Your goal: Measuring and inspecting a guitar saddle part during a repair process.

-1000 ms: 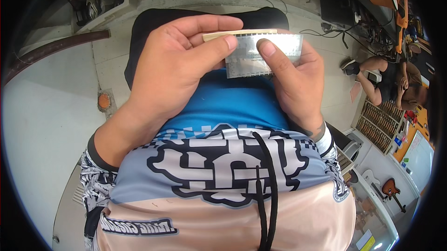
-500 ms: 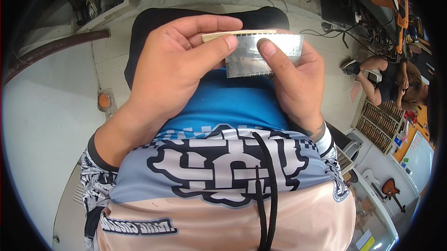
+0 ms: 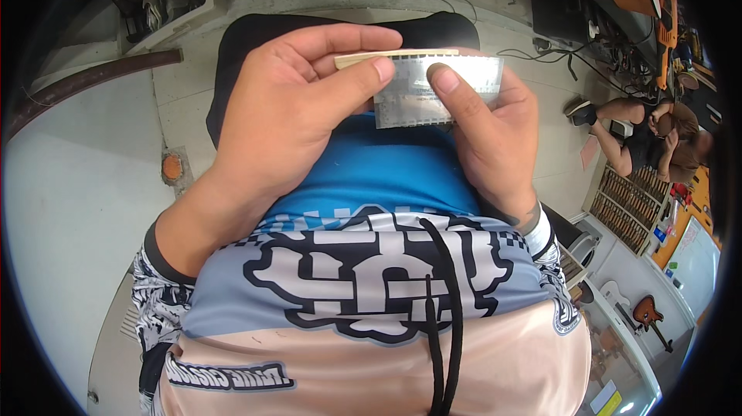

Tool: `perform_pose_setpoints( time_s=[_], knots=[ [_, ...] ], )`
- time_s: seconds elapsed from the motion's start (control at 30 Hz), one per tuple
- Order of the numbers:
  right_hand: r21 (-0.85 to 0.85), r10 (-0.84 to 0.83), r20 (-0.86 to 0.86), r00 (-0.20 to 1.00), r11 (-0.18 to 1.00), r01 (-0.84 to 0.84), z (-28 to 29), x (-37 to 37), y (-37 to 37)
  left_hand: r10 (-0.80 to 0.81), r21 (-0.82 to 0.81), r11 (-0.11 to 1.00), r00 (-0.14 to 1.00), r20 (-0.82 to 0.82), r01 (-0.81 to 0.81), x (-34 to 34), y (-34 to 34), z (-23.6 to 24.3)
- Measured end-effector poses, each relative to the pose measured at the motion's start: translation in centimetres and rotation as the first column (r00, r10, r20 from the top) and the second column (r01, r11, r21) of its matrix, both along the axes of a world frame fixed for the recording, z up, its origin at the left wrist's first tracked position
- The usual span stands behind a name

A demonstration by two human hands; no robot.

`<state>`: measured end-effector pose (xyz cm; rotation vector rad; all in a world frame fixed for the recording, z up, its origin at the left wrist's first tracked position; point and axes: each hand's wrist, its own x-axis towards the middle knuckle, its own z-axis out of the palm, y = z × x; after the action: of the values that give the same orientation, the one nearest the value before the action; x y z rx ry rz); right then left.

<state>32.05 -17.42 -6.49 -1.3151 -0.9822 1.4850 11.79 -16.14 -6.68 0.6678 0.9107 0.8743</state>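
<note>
Up in front of my torso, my left hand [image 3: 270, 111] and my right hand [image 3: 495, 130] meet at a thin metal plate [image 3: 410, 107] with small notches along its edges. A pale narrow strip [image 3: 355, 59], wood-like in colour, lies along the plate's upper edge, and my left thumb and fingers pinch it. The left thumb tip also meets the plate's upper left part. My right thumb presses flat on the shiny face, with the right fingers behind, mostly hidden. Both hands are closed.
A black seat or cushion [image 3: 232, 53] is beyond my hands. At left stand a white surface [image 3: 77, 223] and a curved brown rail [image 3: 108, 80]. On the right, another person [image 3: 665, 138] sits by a tool rack [image 3: 630, 207]. Cables [image 3: 541, 53] trail across the floor.
My hands, the plate and the strip stay almost still. At the right, the other person's hands and arms have shifted.
</note>
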Motion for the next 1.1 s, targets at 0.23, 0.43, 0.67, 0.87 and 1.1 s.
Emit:
perform_pose_setpoints(
  time_s=[0.23, 0.43, 0.67, 0.87, 1.1],
  knots=[
    [-0.003, 0.009, -0.008, 1.000, 1.000, -0.009, 0.1, -0.1, 0.0, 0.026, 0.015, 1.000, 0.999, 0.026, -0.026, 0.0, 0.0, 0.1],
    [-0.008, 0.009, -0.021, 1.000, 1.000, -0.009, 0.1, 0.0, -0.3, 0.026, 0.015, 1.000, 0.999, 0.028, -0.026, 0.1, -0.3, 0.3],
    [-0.017, 0.016, -0.006, 1.000, 1.000, -0.016, -0.1, 0.3, -0.2, 0.016, -0.002, 1.000, 0.999, 0.031, -0.016, 0.1, -0.1, 0.4],
    [0.025, 0.044, 0.000, 0.999, 0.999, -0.044, 0.1, -0.1, 0.6, 0.062, 0.037, 0.997, 0.998, 0.017, -0.063, -0.4, 0.6, 0.1],
    [0.036, -0.091, -0.042, 0.995, 0.995, 0.093, 0.0, 0.7, 2.4, 0.302, 0.285, 0.921, 0.948, -0.097, -0.264, -3.1, 0.7, -1.0]
  ],
)
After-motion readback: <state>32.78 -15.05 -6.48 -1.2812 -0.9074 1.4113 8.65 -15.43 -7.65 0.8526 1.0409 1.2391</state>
